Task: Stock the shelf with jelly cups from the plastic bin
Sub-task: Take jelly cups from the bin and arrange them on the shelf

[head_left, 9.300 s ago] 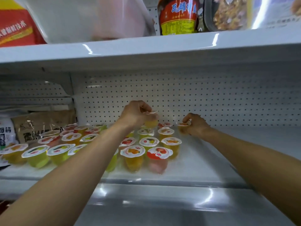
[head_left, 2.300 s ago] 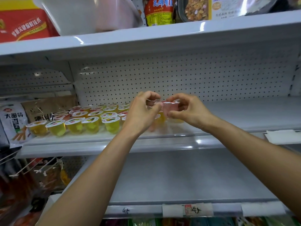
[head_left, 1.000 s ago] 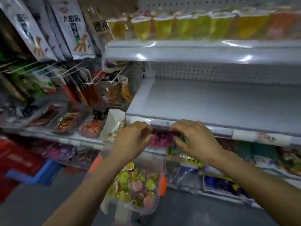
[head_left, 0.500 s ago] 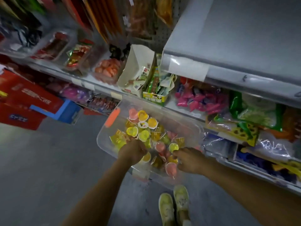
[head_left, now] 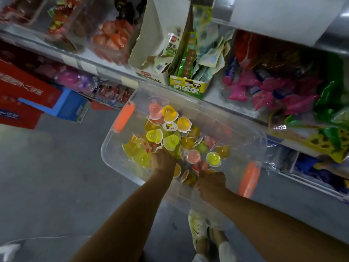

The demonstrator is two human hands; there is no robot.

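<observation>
A clear plastic bin (head_left: 243,129) with orange handles stands on the floor below me, holding several loose jelly cups (head_left: 171,141) in yellow, green, orange and pink. My left hand (head_left: 163,161) reaches down into the near left of the pile, fingers buried among the cups. My right hand (head_left: 211,181) is down in the near right of the bin, fingers curled among pink and orange cups. From this angle the fingers of both hands are hidden, so I cannot tell whether either holds a cup. The shelf with the stocked cups is out of view.
A white shelf edge (head_left: 279,19) juts out at top right. Below it a lower shelf carries open snack boxes (head_left: 186,87) and pink and green packets (head_left: 294,97). Red cartons (head_left: 22,99) sit on the grey floor at left. My shoes (head_left: 198,231) show under the bin.
My view dropped from the jelly-cup shelf down to the bin on the floor. Both hands went from the shelf into the bin and now dig a little deeper among the cups.
</observation>
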